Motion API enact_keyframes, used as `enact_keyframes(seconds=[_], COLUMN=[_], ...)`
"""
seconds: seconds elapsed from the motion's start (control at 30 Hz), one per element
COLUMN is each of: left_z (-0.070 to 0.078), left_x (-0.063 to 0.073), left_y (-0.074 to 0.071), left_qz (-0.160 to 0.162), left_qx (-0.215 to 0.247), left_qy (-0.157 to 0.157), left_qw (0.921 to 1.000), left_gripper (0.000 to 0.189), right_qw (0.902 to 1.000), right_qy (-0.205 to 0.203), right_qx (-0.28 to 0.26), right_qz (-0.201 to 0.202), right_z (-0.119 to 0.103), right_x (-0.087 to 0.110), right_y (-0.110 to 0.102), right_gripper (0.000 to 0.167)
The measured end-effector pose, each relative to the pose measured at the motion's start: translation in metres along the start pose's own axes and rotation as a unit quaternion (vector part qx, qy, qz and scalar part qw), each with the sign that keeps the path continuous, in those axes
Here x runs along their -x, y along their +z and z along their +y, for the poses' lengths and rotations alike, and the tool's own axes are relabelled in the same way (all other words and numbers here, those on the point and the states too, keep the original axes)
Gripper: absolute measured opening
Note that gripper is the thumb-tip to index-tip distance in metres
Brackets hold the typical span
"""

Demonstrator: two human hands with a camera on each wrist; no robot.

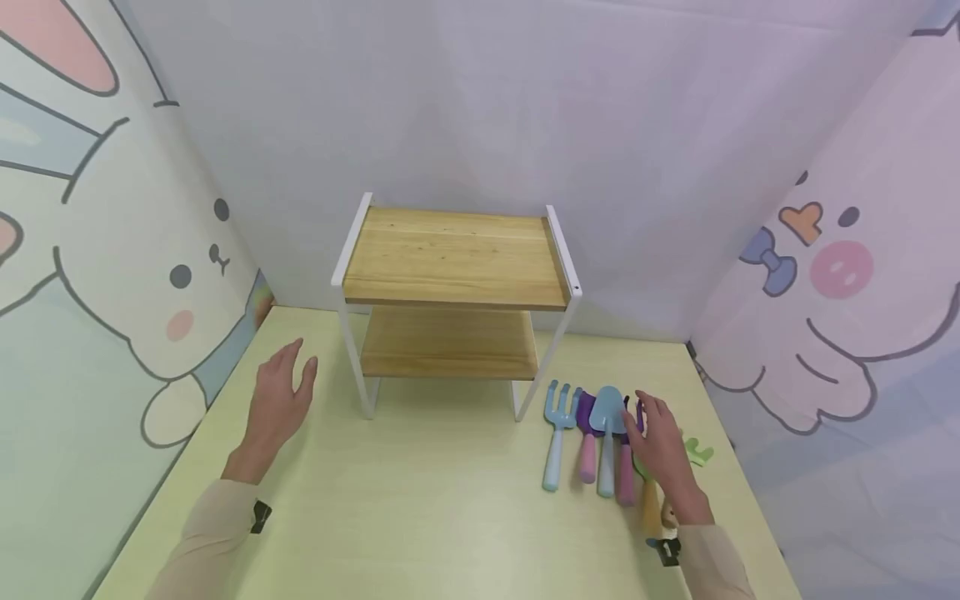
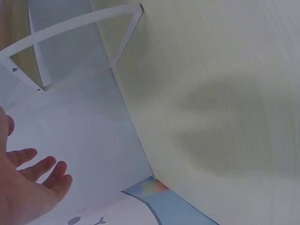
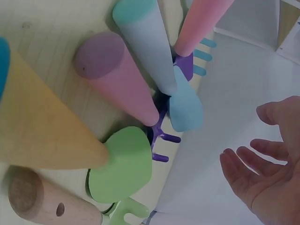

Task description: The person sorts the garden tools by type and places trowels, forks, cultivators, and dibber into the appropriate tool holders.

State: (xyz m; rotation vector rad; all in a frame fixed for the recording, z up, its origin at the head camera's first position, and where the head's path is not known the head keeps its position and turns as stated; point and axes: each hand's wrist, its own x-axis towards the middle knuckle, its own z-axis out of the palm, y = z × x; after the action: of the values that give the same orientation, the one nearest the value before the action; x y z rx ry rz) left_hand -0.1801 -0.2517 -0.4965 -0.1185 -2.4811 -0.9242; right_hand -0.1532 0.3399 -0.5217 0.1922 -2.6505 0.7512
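Toy garden tools lie in a row on the table's right side. A light blue hand fork (image 1: 555,450) is leftmost, then a purple trowel with a pink handle (image 1: 588,458), a light blue trowel (image 1: 607,417) and a purple rake-like tool with a pink handle (image 3: 124,84). Beside them are a green-headed tool with a yellow handle (image 3: 51,117) and a green fork-like tool with a wooden handle (image 3: 56,201). My right hand (image 1: 663,446) hovers over the right-hand tools, fingers relaxed, holding nothing. Left of the shelf, my left hand (image 1: 276,400) hangs above the table, fingers loose and holding nothing.
A two-tier wooden shelf with a white metal frame (image 1: 457,258) stands at the back middle of the pale yellow table (image 1: 420,517). Its boards bear nothing visible. Cloth walls with cartoon animals (image 1: 840,275) enclose the back and sides.
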Motion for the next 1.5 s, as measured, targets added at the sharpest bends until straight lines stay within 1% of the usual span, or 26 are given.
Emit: enact_keyframes(seconds=[0.17, 0.3, 0.5, 0.6, 0.73, 0.87, 0.97, 1.1, 1.2, 1.3, 1.33, 1.4, 1.5], left_z=[0.008, 0.016, 0.026, 0.031, 0.04, 0.049, 0.057, 0.066, 0.073, 0.079, 0.081, 0.084, 0.091], left_x=[-0.004, -0.005, -0.004, -0.004, -0.005, -0.006, -0.006, -0.008, -0.01, -0.011, -0.011, -0.012, -0.013], left_y=[0.004, 0.008, 0.014, 0.016, 0.017, 0.016, 0.014, 0.013, 0.013, 0.013, 0.013, 0.012, 0.011], left_qz=[0.002, 0.008, 0.031, 0.044, 0.058, 0.065, 0.069, 0.079, 0.083, 0.08, 0.078, 0.078, 0.081], left_qx=[0.026, 0.044, 0.08, 0.102, 0.134, 0.157, 0.17, 0.191, 0.208, 0.226, 0.233, 0.246, 0.271], left_qy=[-0.011, -0.014, -0.017, -0.014, -0.008, -0.015, -0.023, -0.021, -0.03, -0.048, -0.052, -0.057, -0.06], left_qw=[0.9996, 0.9989, 0.9962, 0.9937, 0.9892, 0.9852, 0.9828, 0.9782, 0.9741, 0.9696, 0.9679, 0.9645, 0.9574], left_gripper=[0.048, 0.046, 0.041, 0.039, 0.036, 0.036, 0.037, 0.036, 0.036, 0.037, 0.038, 0.037, 0.035], right_qw=[0.9997, 0.9987, 0.9952, 0.994, 0.9909, 0.986, 0.9847, 0.9835, 0.9796, 0.9764, 0.9751, 0.9757, 0.9744], right_qy=[0.0, 0.02, 0.043, 0.053, 0.07, 0.086, 0.089, 0.094, 0.103, 0.112, 0.117, 0.122, 0.134], right_qx=[-0.018, -0.045, -0.088, -0.096, -0.114, -0.141, -0.146, -0.147, -0.158, -0.165, -0.166, -0.155, -0.142], right_qz=[0.016, 0.014, 0.002, -0.003, -0.013, -0.023, -0.032, -0.05, -0.069, -0.084, -0.089, -0.095, -0.112], right_z=[-0.003, -0.009, -0.021, -0.025, -0.03, -0.034, -0.039, -0.046, -0.05, -0.052, -0.054, -0.058, -0.062], right_x=[0.002, 0.003, 0.005, 0.005, 0.005, 0.004, 0.005, 0.007, 0.007, 0.008, 0.009, 0.01, 0.011], right_y=[0.004, 0.008, 0.013, 0.016, 0.022, 0.028, 0.031, 0.033, 0.036, 0.04, 0.041, 0.044, 0.047], right_gripper=[0.042, 0.038, 0.037, 0.036, 0.034, 0.033, 0.034, 0.038, 0.039, 0.039, 0.039, 0.038, 0.037])
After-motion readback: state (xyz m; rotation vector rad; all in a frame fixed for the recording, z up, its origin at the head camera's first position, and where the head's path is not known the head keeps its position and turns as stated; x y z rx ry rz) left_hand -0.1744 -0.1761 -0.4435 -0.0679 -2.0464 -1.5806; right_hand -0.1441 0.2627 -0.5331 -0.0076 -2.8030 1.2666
